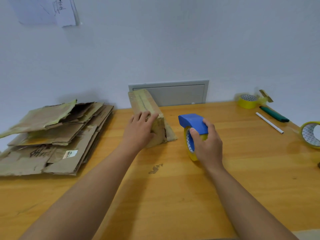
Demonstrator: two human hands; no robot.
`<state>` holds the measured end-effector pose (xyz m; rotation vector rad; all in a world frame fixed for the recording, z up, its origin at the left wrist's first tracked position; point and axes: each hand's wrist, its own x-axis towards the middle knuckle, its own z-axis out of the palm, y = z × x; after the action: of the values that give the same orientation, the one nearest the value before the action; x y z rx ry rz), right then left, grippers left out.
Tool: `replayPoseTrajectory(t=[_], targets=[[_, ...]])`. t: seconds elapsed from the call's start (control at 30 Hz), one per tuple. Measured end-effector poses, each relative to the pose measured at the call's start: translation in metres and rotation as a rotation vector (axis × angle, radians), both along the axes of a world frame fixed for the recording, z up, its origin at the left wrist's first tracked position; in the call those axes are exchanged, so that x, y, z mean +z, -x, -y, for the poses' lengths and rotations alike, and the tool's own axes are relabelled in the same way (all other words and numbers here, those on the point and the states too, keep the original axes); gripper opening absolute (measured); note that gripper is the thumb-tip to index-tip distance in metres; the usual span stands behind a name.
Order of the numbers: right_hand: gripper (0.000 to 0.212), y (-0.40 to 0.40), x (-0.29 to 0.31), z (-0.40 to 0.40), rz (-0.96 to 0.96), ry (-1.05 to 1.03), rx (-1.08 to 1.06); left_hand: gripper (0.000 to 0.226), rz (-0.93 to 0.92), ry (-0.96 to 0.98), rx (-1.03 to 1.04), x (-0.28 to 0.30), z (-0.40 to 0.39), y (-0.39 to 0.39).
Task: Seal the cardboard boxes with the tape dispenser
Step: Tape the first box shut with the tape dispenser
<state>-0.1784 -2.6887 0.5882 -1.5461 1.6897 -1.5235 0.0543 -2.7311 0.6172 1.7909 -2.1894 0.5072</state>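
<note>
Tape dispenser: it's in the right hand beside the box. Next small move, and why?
Probably lift the tape dispenser onto the near end of the cardboard box to start a strip. The right hand grips it on the table, apart from the box, while the left hand rests on the box's near end and steadies it. Tape already runs along the top, so which seam remains is unclear.

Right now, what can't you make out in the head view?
- Cardboard box: near end covered by the left hand; far side turned away.
- Tape dispenser: the right hand wraps it, hiding the blade and loose tape end.
- Tape roll at the right edge: cut off by the frame.
- Label on the flattened cardboard stack: print too small.
- Paper on the wall: blurred, cropped by the top edge.
</note>
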Motion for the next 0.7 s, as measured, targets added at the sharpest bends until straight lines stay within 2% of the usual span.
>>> replayPoseTrajectory(t=[0.2, 0.37, 0.53, 0.7], targets=[[0.049, 0.001, -0.01, -0.002, -0.086, 0.044, 0.007, 0.084, -0.019, 0.065, 0.048, -0.01, 0.002, 0.01], [0.05, 0.0, -0.013, -0.005, -0.111, 0.06, -0.016, 0.049, -0.14, 0.15, -0.018, -0.008, 0.003, 0.01], [0.049, -0.004, -0.014, -0.004, -0.108, 0.06, -0.039, 0.05, -0.185, 0.146, -0.051, -0.006, 0.002, 0.006], [0.047, -0.006, -0.009, -0.001, -0.078, 0.036, -0.024, 0.033, -0.276, 0.13, -0.082, 0.002, -0.003, 0.007]])
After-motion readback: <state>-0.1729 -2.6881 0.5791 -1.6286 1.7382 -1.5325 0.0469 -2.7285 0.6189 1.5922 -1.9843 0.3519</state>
